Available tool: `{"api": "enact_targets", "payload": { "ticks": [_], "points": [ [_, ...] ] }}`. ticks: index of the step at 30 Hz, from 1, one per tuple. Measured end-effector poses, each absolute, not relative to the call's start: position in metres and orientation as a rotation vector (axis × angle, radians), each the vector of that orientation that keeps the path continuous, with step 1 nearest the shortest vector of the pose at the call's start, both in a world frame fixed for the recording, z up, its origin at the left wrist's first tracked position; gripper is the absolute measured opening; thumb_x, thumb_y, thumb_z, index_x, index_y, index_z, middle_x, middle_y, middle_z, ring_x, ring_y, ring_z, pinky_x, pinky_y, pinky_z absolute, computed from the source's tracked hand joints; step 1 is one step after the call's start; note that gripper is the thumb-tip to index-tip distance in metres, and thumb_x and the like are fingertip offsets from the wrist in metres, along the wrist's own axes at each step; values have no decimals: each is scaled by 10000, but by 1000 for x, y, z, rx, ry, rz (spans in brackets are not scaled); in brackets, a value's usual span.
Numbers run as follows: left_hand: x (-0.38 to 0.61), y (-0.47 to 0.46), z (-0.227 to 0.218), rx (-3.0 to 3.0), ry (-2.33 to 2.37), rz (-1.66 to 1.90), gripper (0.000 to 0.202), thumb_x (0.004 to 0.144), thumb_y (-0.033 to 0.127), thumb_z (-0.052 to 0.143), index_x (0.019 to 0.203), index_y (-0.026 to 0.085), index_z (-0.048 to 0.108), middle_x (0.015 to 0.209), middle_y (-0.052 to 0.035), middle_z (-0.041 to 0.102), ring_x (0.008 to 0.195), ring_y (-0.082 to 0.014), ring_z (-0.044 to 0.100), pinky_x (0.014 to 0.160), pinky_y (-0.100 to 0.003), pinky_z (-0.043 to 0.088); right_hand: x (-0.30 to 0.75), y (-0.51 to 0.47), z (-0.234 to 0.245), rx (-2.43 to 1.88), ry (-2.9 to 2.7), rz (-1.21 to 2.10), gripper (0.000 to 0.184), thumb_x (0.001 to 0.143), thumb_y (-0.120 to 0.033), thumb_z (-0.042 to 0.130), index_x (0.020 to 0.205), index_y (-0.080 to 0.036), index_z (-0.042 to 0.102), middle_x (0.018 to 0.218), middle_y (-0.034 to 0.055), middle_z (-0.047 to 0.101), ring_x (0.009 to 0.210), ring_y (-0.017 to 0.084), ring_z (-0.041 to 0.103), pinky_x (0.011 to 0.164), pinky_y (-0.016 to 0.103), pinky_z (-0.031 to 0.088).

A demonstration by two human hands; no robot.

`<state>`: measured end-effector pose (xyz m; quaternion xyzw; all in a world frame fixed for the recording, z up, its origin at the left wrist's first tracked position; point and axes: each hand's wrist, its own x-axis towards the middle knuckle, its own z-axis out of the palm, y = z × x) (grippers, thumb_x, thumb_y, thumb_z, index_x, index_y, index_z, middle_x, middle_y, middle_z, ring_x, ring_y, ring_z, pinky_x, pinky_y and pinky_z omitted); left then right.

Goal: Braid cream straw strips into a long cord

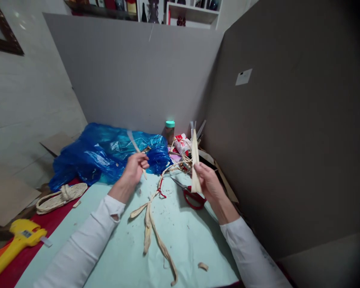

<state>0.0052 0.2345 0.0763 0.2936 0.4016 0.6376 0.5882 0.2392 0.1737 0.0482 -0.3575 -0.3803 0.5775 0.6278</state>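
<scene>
Between the fingers of my left hand (pixel 135 168) is a thin pale strip of dried husk (pixel 133 140), its upper end standing in front of the blue bag. My right hand (pixel 208 180) pinches a wider cream husk strip (pixel 195 154), held upright. Red-handled scissors (pixel 194 199) lie on the pale green sheet below my right hand, blades pointing left. In the middle of the sheet lies a braided husk cord (pixel 150 202) with several loose tails spreading towards me. A short red string (pixel 160 191) is at its upper part.
A crumpled blue plastic bag (pixel 108 150) lies at the back left. A jar with a green lid (pixel 169 130) stands by the grey partition (pixel 138 72). On the left are a woven sandal (pixel 61 198) and a yellow glue gun (pixel 24 236). A husk scrap (pixel 203 266) lies in front.
</scene>
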Motion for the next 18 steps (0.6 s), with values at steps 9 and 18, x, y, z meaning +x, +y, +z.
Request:
{"api": "enact_targets", "payload": {
  "ticks": [9,18],
  "points": [
    [65,185,56,1159,850,1034,290,639,285,750,811,125,581,500,80,407,376,-11,259,371,-175,151,209,171,28,-863,-1315,1188,338,644,-324,792,902,-191,619,860,12,664,777,166,609,724,284,474],
    [62,186,60,1430,1011,1063,164,659,254,678,727,127,600,501,72,414,438,-44,288,434,-197,224,216,176,21,-989,-1432,1005,224,791,-387,644,819,-167,610,787,18,611,713,152,554,685,271,434]
  ]
}}
